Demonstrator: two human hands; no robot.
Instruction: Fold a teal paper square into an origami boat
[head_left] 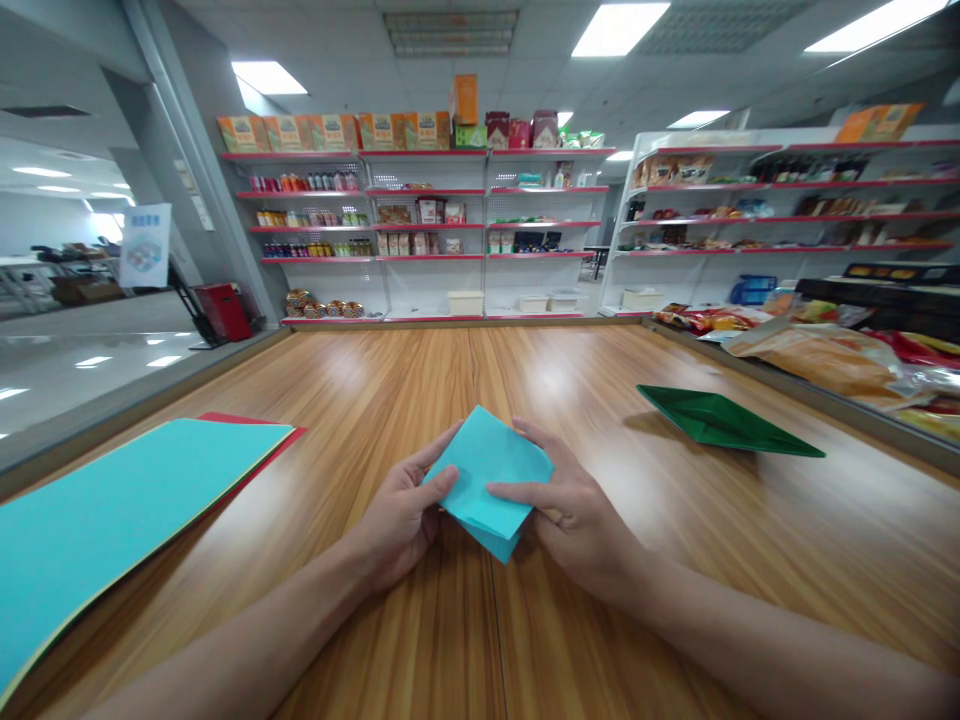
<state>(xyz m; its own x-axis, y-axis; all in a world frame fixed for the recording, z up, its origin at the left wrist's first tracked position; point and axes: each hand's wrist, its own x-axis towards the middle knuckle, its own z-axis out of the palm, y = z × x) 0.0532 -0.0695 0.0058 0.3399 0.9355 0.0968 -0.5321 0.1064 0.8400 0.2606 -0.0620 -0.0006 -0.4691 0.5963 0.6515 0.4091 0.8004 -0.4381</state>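
A light-blue piece of folded paper (pixel 487 460) is held up over the middle of the wooden table, one corner pointing away from me. Its layers part a little at the near corner. My left hand (pixel 405 510) grips the left corner, thumb on top and fingers beneath. On the right side, my right hand (pixel 577 500) holds the paper with one finger lying across its top face and the others behind or under it. The fingertips below the paper are hidden.
A stack of coloured paper sheets (pixel 142 490), light blue on top, lies at the left. A dark green folded paper boat (pixel 720 418) rests at the right. Packaged goods (pixel 825 360) line the right edge of the wooden table (pixel 360 390); stocked shelves (pixel 427 225) stand behind.
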